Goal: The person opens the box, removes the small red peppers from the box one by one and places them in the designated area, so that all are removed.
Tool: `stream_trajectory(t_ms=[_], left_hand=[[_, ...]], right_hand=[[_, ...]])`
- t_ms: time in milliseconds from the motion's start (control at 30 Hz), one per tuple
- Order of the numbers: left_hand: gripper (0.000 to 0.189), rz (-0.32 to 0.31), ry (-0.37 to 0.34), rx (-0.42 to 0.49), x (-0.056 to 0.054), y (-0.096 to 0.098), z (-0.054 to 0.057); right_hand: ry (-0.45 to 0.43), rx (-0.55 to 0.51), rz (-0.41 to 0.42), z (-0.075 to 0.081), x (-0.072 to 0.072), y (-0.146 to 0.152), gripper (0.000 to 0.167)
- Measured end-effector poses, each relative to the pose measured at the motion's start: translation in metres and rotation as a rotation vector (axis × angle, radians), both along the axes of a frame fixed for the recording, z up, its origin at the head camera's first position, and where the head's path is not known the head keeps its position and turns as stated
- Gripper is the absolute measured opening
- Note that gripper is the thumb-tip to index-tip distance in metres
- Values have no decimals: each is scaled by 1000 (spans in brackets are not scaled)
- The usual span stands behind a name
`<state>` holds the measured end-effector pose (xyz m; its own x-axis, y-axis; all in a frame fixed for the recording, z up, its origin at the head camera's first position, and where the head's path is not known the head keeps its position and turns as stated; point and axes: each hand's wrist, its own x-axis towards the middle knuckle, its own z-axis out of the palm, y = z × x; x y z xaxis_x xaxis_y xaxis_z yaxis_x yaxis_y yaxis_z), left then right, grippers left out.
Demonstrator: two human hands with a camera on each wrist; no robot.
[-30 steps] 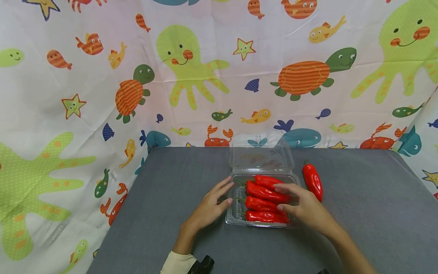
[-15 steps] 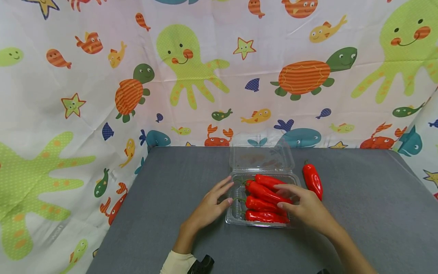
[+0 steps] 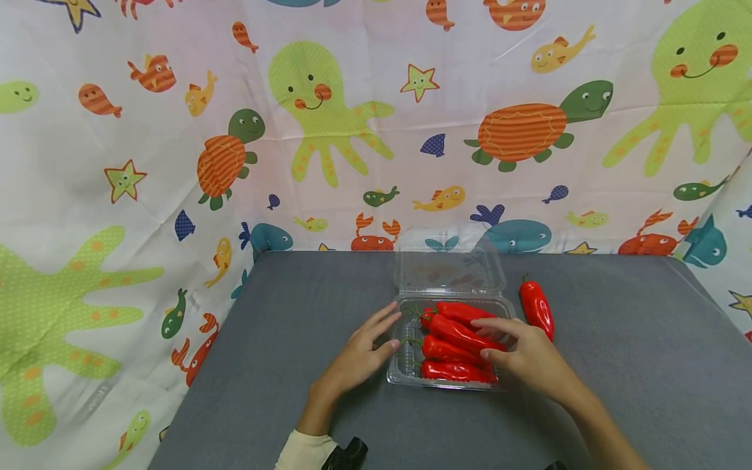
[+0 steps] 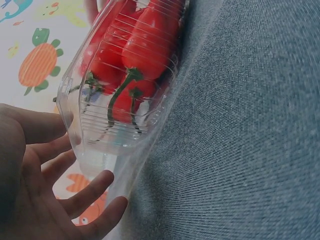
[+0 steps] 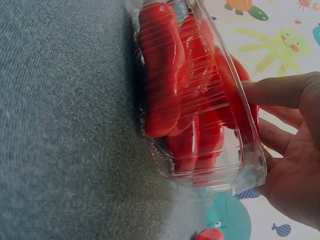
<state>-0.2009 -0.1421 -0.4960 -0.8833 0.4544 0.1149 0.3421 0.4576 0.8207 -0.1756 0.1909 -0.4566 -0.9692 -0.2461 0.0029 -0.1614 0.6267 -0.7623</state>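
One red pepper (image 3: 461, 331) is held in the right grip (image 3: 531, 358), pinched by thumb and fingers near its tip, at the top of the clear container (image 3: 402, 375) between the two grips. Its stem end points away from the right grip, toward the left grip (image 3: 360, 359). Left of the right grip, more peppers lie inside: a far pepper (image 3: 464, 312) beyond the held one, and two near peppers (image 3: 458, 371) on the person's side. The left grip is released, fingers loosely spread beside the container's left edge; whether they touch it is hard to tell. Beyond both grips, the transparent lid (image 3: 449, 273) leans back from the container. Just beyond the right grip, a loose pepper (image 3: 536, 307) rests on the grey counter (image 3: 288, 326).
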Motion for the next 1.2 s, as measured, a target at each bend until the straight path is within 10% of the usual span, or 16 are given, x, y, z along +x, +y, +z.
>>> stream_trajectory(t_ms=[1200], left_hand=[[57, 0, 0, -16, 1, 1, 2]], right_hand=[[49, -134, -63, 16, 0, 25, 59]])
